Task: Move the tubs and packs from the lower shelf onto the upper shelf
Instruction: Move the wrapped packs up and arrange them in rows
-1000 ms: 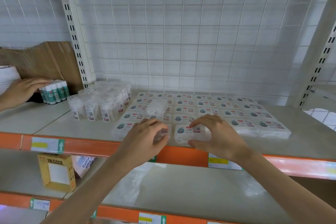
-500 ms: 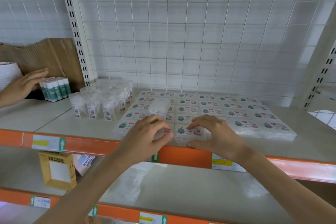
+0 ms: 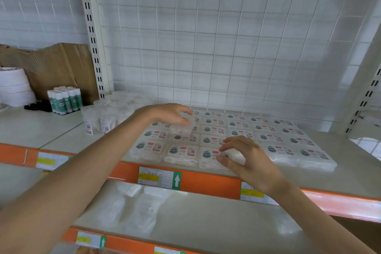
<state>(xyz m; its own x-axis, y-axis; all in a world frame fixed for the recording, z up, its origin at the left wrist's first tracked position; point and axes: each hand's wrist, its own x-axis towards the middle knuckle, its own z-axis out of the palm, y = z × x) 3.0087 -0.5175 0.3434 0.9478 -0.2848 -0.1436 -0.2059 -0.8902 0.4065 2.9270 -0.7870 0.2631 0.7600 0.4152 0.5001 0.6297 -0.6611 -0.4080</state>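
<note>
Packs (image 3: 268, 136) lie flat in rows on the upper shelf (image 3: 61, 142), labels up, long sides running left to right. Fingers of the left hand (image 3: 165, 114) grasp a clear tub (image 3: 183, 129) resting atop them; its axis is unclear. The right hand (image 3: 247, 159) curls over a front pack, but I cannot tell if it grasps it.

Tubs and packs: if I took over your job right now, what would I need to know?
Left hand: grips a clear tub just above the packs.
Right hand: fingers curl on the front pack.
Done: packs lie in rows and other tubs stand on the upper shelf.
Left: set this tub down, then lift the clear packets off the lower shelf.
</note>
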